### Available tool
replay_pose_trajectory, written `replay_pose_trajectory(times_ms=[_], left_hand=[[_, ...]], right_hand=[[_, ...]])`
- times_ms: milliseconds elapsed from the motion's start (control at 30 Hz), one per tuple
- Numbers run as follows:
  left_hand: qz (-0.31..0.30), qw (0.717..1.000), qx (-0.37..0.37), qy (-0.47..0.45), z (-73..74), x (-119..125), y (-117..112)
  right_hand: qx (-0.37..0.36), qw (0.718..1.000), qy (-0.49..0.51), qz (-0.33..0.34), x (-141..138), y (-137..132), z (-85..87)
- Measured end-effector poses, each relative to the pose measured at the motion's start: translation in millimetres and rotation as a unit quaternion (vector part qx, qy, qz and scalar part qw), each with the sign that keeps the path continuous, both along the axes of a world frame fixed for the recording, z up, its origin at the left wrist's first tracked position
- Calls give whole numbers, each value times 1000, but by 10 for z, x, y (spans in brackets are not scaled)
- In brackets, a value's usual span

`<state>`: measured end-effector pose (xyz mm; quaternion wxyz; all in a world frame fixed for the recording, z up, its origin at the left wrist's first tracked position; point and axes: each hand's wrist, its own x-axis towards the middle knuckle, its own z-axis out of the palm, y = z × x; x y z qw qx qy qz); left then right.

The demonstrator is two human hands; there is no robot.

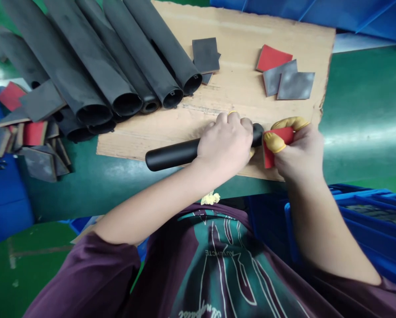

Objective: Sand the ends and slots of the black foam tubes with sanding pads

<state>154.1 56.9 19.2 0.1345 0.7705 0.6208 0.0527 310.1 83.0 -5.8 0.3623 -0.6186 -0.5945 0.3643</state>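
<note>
My left hand (224,143) is closed around a matte black tube (171,154), whose far end sticks out past my fingers. My right hand (297,152) pinches a red-backed abrasive pad (279,143) between yellow finger cots, pressing it against the tube's far end. Both hands are held just above the front edge of a brown cardboard sheet (237,57). On the sheet lie several square pads (286,75), red or grey, and a dark grey pad (206,55) stands out to the left of them.
Several long black tubes (95,57) lie on the cardboard's left side. A heap of red and grey pads (28,128) sits further left on the green bench (363,110). Blue crates (360,212) stand at lower right and along the far edge.
</note>
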Motion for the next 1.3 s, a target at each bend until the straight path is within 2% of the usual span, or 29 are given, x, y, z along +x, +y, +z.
replay_pose_trajectory(times_ms=[167,400,633,900,1133,1300], left_hand=[[3,1000,1,-12,3,-16,5],[-5,1000,-5,-17,5,-19,2],[-1,1000,3,-17,-11,-22,-3],[-8,1000,3,-23,0,-21,-10],[-7,1000,1,-11,2,-29,4],[-2,999,-29,-20,32,-37,37]], right_hand=[[-2,1000,-3,-18,-117,125,-17],[9,999,-45,-26,1,-134,-15],[21,998,-47,-25,-158,147,-60],[38,998,-54,-21,30,-148,-95],[0,999,-38,-34,-202,113,-69],[17,998,-36,-39,-77,-30,-119]])
